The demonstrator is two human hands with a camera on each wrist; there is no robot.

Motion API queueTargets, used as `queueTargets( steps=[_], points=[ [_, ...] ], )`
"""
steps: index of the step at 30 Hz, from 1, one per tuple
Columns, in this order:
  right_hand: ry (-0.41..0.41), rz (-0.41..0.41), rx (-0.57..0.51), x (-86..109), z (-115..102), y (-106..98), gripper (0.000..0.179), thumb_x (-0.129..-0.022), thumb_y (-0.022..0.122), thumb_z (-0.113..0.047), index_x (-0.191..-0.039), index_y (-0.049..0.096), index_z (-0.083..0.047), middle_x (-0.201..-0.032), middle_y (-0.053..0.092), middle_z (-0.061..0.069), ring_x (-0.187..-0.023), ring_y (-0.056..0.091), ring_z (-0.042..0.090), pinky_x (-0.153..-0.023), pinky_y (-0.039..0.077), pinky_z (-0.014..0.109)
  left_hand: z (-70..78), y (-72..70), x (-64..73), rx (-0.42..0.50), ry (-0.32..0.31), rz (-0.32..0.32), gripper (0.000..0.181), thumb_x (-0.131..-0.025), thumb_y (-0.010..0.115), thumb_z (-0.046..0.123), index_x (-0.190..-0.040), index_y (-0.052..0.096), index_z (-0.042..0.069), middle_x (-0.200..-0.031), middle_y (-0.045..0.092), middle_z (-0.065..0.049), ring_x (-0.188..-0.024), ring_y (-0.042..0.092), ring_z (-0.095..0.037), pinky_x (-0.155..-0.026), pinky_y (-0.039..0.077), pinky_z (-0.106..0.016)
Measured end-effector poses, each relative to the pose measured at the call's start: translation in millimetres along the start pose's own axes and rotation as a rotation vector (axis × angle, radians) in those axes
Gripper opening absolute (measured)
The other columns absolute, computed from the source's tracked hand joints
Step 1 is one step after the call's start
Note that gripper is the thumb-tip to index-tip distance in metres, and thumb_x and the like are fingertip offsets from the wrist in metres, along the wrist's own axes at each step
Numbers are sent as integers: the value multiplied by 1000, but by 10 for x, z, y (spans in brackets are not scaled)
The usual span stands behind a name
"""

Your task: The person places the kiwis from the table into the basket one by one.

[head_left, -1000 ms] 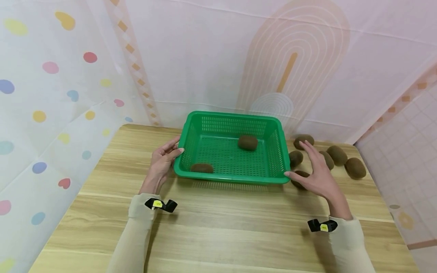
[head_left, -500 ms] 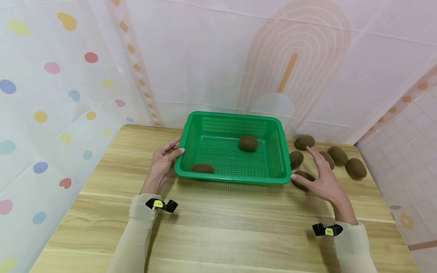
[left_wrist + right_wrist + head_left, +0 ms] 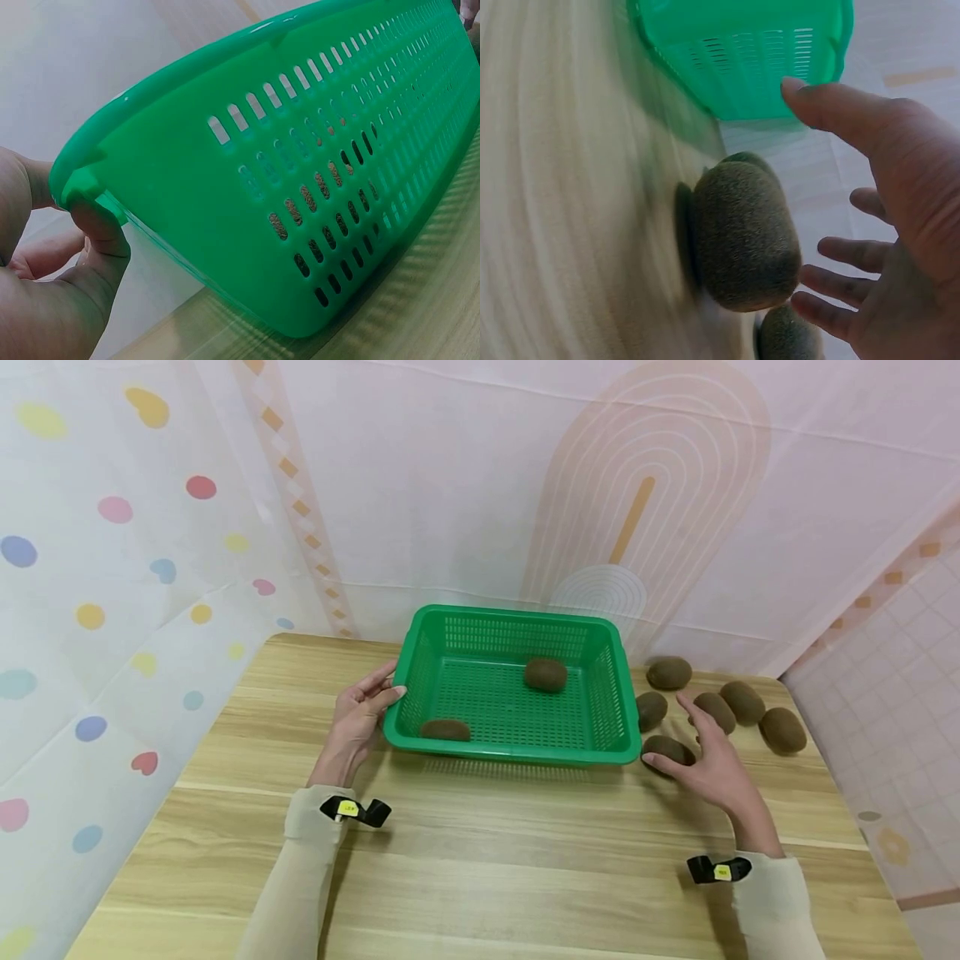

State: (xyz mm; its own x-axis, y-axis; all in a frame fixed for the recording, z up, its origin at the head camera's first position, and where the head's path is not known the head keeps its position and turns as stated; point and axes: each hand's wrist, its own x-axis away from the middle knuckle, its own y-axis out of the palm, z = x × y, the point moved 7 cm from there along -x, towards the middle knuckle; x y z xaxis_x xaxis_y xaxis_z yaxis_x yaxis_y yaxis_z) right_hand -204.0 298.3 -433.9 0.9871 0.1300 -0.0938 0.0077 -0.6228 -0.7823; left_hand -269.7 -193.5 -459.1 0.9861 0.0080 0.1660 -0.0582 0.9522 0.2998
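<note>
A green plastic basket (image 3: 510, 752) stands on the table, holding one kiwi (image 3: 545, 675) toward its back right and another kiwi (image 3: 445, 730) at its front left. My left hand (image 3: 358, 714) pinches the left rim, thumb on top and fingers beneath; the left wrist view shows this grip at the rim's corner (image 3: 75, 184). To the right of the basket, my right hand (image 3: 712, 764) hovers with thumb and fingers spread around the nearest loose kiwi (image 3: 666, 748). In the right wrist view that kiwi (image 3: 742, 232) lies on the table beside the fingertips (image 3: 817, 307).
Several more kiwis lie right of the basket, among them one by its wall (image 3: 651, 711), one at the back (image 3: 669, 672) and one far right (image 3: 782, 731). Behind the wooden table (image 3: 510, 860) hangs a patterned cloth (image 3: 450, 485).
My right hand has moved right, off the basket's front right corner, to the nearest loose kiwi. The left hand and the basket stay where they were.
</note>
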Motion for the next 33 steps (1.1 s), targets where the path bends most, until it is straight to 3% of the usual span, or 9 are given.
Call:
queueTargets(
  steps=[8, 17, 33],
  points=[
    [37, -67, -6, 43, 82, 69, 96, -89, 81, -35, -161, 27, -2, -159, 35, 31, -136, 43, 57, -108, 40, 72, 10, 3, 8, -4, -4, 7, 59, -97, 67, -1, -153, 49, 6, -95, 66, 7, -78, 66, -2, -69, 60, -15],
    [23, -72, 66, 68, 137, 117, 62, -89, 81, -20, -143, 56, 0, -142, 58, 28, -125, 58, 48, -99, 51, 64, 7, -11, 6, 1, -2, 14, 59, -96, 67, -1, -152, 50, 6, -96, 65, 6, -80, 66, -2, -71, 61, -16],
    [54, -58, 56, 83, 145, 91, 60, -91, 80, -24, -142, 58, -3, -137, 61, 28, -116, 63, 46, -93, 56, 59, 3, 3, 6, 2, -7, 5, 60, -96, 69, 1, -153, 49, 6, -96, 65, 6, -81, 65, -3, -70, 60, -15]
  ],
)
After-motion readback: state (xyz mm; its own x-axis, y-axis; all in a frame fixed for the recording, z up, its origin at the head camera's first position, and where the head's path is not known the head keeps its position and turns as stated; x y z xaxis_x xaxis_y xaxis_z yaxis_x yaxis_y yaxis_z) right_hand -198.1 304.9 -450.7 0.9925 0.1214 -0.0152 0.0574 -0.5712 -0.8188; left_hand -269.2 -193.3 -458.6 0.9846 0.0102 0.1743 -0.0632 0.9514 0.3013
